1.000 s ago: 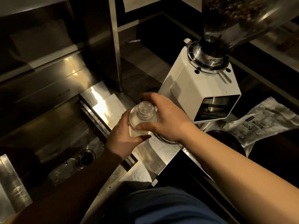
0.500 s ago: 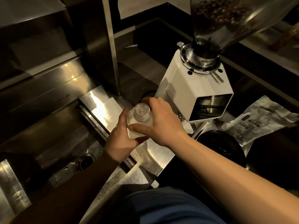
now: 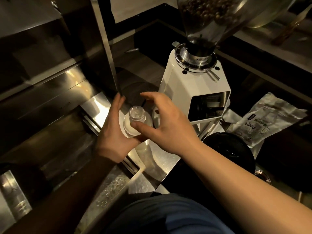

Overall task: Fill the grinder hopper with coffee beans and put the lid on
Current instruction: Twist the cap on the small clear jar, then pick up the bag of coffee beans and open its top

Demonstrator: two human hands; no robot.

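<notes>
A small clear bottle (image 3: 136, 121) stands on the steel counter (image 3: 158, 159), just in front and to the left of the white grinder (image 3: 194, 88). The left hand (image 3: 113, 130) and the right hand (image 3: 166, 125) are on both sides of the bottle with fingers spread and loose, gripping nothing. The hopper (image 3: 209, 19) sits on top of the grinder with coffee beans (image 3: 199, 9) inside, and a coffee bag (image 3: 263, 122) lies to the right of the grinder.

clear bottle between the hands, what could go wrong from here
The clear bottle stands on the steel counter close to its edge, with both hands open around it: a bump from the left hand or right hand could tip it. The hopper shows no lid, so beans could spill.
</notes>
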